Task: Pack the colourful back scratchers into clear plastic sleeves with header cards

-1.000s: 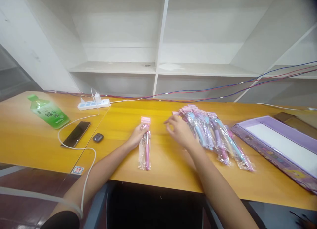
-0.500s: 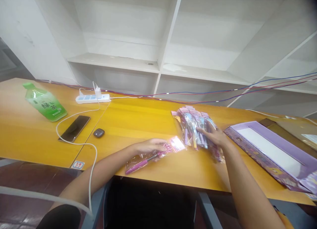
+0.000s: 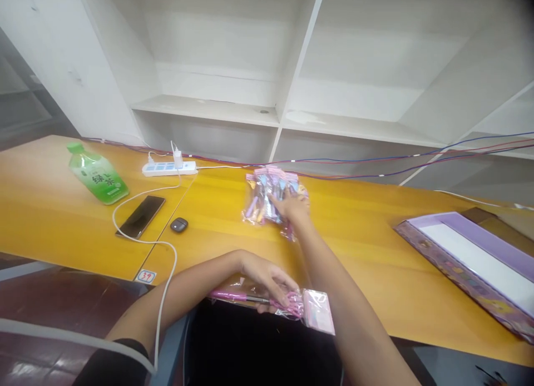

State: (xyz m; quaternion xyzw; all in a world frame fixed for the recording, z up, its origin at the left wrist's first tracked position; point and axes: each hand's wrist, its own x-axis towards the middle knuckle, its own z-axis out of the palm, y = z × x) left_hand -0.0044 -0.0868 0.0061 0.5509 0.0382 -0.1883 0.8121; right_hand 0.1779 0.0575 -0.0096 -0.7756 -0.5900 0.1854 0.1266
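Observation:
My left hand is closed around a bagged pink back scratcher at the table's front edge. Its pink handle points left, a metal rod shows in the middle, and a pink-and-white card sticks out on the right. My right hand lies with fingers spread on a pile of back scratchers in clear bags with pink card tops. Blue, purple and yellow parts show through the plastic. The hand covers the pile's right side.
At right lies an open purple box, with brown cardboard behind it. Left are a green bottle, a phone, a small dark case, a power strip and a loose white cable. White shelving stands behind.
My right hand has shifted the pile left and toward the back of the table. My left hand has brought the bagged back scratcher nearer to me, its card end now pointing right and lower.

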